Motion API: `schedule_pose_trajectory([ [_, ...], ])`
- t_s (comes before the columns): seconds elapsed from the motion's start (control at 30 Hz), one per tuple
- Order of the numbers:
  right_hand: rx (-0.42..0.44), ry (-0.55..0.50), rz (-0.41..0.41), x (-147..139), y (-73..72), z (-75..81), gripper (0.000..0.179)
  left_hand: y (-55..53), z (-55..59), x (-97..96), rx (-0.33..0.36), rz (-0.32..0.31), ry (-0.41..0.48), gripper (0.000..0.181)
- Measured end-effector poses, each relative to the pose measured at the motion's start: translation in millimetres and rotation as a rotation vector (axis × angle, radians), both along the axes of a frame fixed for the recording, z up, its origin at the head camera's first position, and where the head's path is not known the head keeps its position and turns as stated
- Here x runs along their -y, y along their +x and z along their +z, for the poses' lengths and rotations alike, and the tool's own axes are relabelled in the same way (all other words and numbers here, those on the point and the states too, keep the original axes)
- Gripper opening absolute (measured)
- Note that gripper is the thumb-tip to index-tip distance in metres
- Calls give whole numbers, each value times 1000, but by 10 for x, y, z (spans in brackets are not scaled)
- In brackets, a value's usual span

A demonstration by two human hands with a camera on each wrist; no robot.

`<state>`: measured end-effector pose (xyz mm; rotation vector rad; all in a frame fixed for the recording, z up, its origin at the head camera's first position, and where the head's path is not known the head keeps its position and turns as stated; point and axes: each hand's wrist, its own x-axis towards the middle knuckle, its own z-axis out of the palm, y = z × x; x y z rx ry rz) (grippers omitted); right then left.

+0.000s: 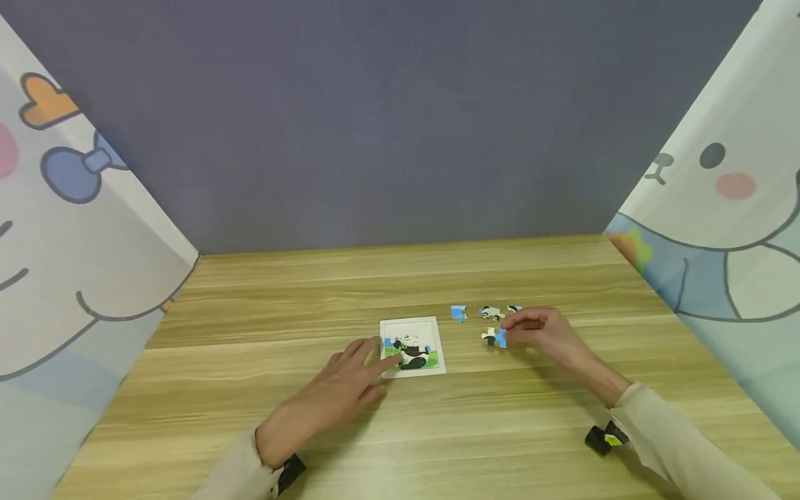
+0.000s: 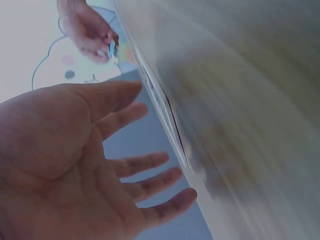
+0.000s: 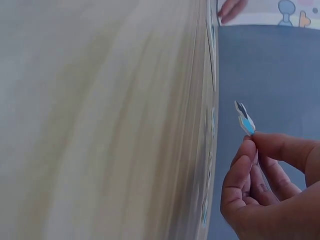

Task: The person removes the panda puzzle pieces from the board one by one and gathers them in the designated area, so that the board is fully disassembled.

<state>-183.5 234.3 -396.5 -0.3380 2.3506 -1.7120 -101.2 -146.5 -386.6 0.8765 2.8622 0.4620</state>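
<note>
A white puzzle frame [image 1: 409,321], partly filled with a panda picture, lies flat on the table. My left hand [image 1: 342,389] is at its left side with fingers spread, the index fingertip over the picture; the left wrist view shows the palm with nothing in it. To the right of the frame, my right hand [image 1: 542,335] pinches a blue, white and black puzzle piece [image 1: 496,337] between thumb and index finger. The right wrist view shows that piece [image 3: 246,122] raised off the table, its edge in the fingertips.
Beyond the right hand lie more loose pieces: a blue one [image 1: 458,312], one with a panda face [image 1: 491,313] and one partly hidden by the fingers [image 1: 514,309]. A grey wall [image 1: 400,125] rises behind the wooden table [image 1: 281,292], with cartoon-printed panels on both sides.
</note>
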Motion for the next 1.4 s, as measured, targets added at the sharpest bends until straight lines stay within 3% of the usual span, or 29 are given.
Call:
schedule_pose_trajectory([
  [0.17, 20, -10, -21, -183, -21, 17, 31, 5, 3, 123, -60, -39, 16, 50],
  [0.33, 20, 36, -7, -361, -52, 61, 30, 7, -10, 126, -65, -77, -11, 54],
  [0.57, 66, 159, 11, -486, -153, 72, 25, -10, -25, 96, -39, -22, -47, 59],
  [0.7, 85, 177, 8, -504, -193, 35, 25, -19, -32, 84, -35, -37, -55, 52],
  [1.2, -35, 339, 7, -383, -178, 38, 14, -22, -35, 73, -24, -40, -42, 46],
  [1.4, -36, 355, -28, -362, -150, 64, 14, -14, -27, 57, -26, -33, -33, 45],
])
